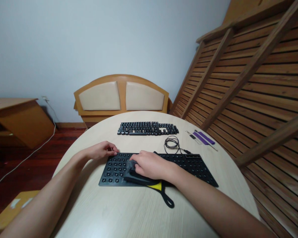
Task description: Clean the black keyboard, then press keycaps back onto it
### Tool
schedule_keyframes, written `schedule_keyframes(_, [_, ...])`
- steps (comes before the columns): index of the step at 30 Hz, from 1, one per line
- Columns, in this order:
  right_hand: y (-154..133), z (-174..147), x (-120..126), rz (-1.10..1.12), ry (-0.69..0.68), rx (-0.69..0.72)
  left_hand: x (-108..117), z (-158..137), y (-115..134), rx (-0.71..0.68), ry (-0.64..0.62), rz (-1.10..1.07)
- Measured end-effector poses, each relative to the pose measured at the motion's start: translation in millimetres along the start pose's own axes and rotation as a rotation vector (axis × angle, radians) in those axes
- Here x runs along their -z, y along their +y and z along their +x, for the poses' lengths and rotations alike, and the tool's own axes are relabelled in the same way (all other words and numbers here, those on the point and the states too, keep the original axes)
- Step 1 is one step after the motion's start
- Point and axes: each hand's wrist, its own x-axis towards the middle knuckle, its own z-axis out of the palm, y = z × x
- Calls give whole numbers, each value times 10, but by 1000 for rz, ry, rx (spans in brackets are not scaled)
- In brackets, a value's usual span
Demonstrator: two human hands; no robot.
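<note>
A black keyboard base (188,165) with its keycaps off lies on the round table, rows of square switch mounts bare. My left hand (103,150) is at its far left corner, fingers curled and thumb against the edge. Bunched in my right hand (149,165) is a dark grey cloth (139,179), pressed onto the left-middle part of the base. A yellow patch and a black hanging loop (167,200) stick out from the cloth toward me. Under the cloth and hand, part of the base is hidden.
Beyond the base, loose keycaps (141,128) are laid out in keyboard order. A coiled black cable (172,143) lies between them and the base. To the right are purple strips (201,137), tweezers (189,134) and a thin metal tool (213,147) near the table edge.
</note>
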Motion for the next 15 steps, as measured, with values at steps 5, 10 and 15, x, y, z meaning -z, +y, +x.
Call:
schedule_keyframes(5, [254, -357, 93, 59, -24, -47, 1, 3, -6, 5, -5, 13])
schedule_keyframes(10, [464, -685, 180, 101, -51, -143, 7, 4, -16, 13, 7, 24])
schedule_keyframes(15, [656, -963, 255, 167, -79, -226, 12, 4, 3, 17, -17, 38])
